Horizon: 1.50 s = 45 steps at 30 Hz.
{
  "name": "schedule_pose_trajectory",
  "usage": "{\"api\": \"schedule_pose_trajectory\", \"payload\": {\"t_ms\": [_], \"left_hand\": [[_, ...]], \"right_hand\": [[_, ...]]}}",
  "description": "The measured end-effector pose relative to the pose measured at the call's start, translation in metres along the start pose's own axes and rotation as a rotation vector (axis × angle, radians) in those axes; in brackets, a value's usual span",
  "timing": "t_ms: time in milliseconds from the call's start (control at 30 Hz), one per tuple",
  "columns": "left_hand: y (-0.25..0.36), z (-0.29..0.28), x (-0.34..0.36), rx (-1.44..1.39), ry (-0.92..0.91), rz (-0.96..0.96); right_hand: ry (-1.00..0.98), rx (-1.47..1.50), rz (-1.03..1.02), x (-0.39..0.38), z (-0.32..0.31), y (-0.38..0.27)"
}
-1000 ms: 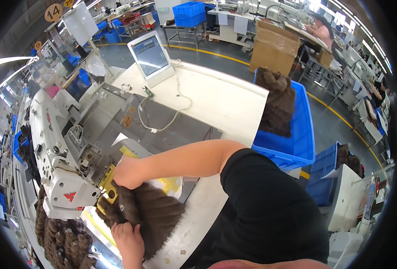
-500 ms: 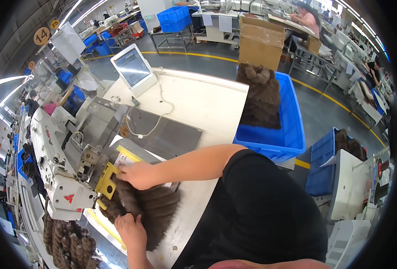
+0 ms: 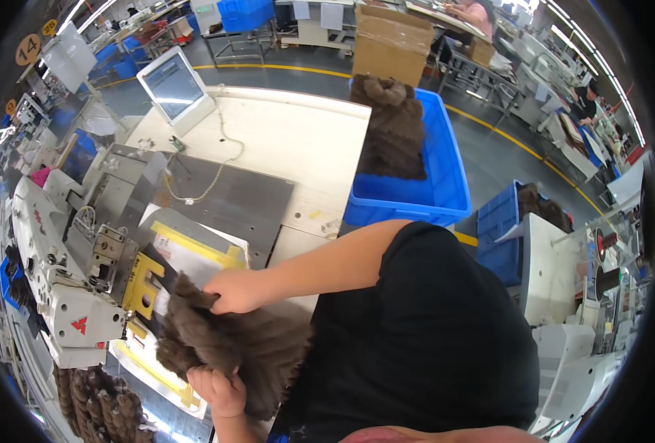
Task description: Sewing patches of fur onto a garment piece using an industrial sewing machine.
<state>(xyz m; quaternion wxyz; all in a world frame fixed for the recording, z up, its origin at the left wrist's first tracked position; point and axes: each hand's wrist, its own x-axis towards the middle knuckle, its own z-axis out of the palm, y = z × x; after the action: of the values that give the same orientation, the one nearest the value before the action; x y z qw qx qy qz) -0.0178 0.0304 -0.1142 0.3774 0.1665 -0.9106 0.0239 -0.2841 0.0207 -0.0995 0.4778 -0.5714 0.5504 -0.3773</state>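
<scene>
A brown fur piece point(image 3: 257, 343) with ribbed rows lies at the front edge of the white table, partly lifted and folded over. My right hand point(image 3: 235, 291) grips its upper edge, fingers closed and partly sunk in the fur. Lower down, my left hand point(image 3: 218, 391) is closed on the near edge of the same piece. Just left of the fur stands a white industrial sewing machine point(image 3: 83, 317) with a yellow plate point(image 3: 144, 284) at its head. The fur is apart from that plate. Beneath the machine head, yellow-taped white sheets point(image 3: 194, 247) lie on the work surface.
A tablet-like screen point(image 3: 171, 85) stands on the table, its cable point(image 3: 224, 159) trailing. More brown fur point(image 3: 390, 129) hangs in a blue crate point(image 3: 445, 159) beyond my right arm. A cardboard box point(image 3: 390, 44) stands behind. Fur pieces point(image 3: 98, 402) hang at lower left.
Both hands have drawn the fur piece away from the machine's yellow plate toward my body, and its upper edge has lifted. The view has shifted, moving the surroundings up and left.
</scene>
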Motion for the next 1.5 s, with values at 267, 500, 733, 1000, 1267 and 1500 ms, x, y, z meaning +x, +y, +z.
{"api": "schedule_pose_trajectory", "payload": {"t_ms": [267,500,733,1000,1267,1500], "left_hand": [[0.008,0.004,-0.002,-0.136,-0.089,0.015],[0.005,0.009,-0.003,-0.23,-0.133,-0.338],[0.008,0.01,0.003,-0.194,-0.235,-0.376],[0.008,0.026,0.008,-0.148,-0.282,-0.357],[0.016,0.018,0.02,0.033,-0.347,-0.32],[-0.004,0.042,0.021,-0.131,-0.278,-0.294]], "right_hand": [[0.336,-0.297,-0.406,-0.043,-0.078,-0.047],[0.745,-0.353,-0.118,-0.11,-0.228,-0.078],[1.132,-0.005,-0.222,-0.195,-0.422,-0.041],[1.262,-0.92,0.551,-0.286,-0.531,0.147],[1.019,-1.014,0.622,-0.212,-0.476,0.223],[0.629,-1.962,0.852,-0.316,-0.632,0.237]]}}
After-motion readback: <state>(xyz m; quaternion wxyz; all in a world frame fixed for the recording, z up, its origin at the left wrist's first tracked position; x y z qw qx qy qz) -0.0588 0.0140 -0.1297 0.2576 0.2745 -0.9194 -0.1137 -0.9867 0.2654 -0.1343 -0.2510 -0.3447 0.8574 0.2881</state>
